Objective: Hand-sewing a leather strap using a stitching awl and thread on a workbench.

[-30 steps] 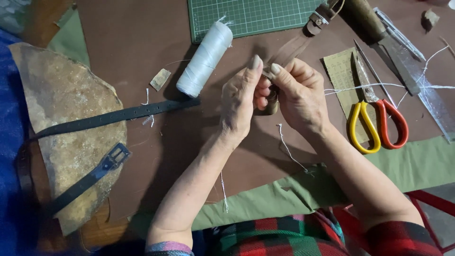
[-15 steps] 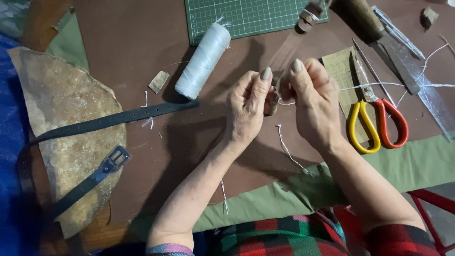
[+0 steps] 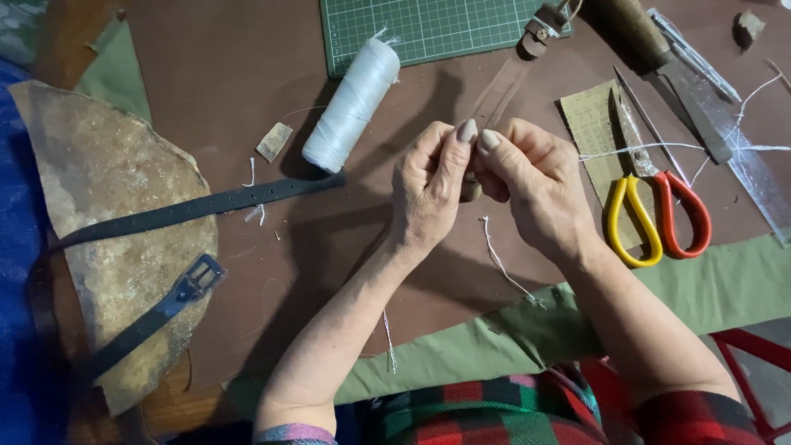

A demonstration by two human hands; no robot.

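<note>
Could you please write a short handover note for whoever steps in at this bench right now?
Left hand and right hand are raised together over the brown mat, fingertips pinched on a small piece between them; what it is cannot be told. White thread runs from the right hand off to the right.
The thread spool lies left of the hands, beside the dark strap with its buckle on the stone slab.
Scissors lie right of the hands, closed; the cutting mat is at the top.
Done: thread is in hand.
Left: the strap lies untouched.
</note>
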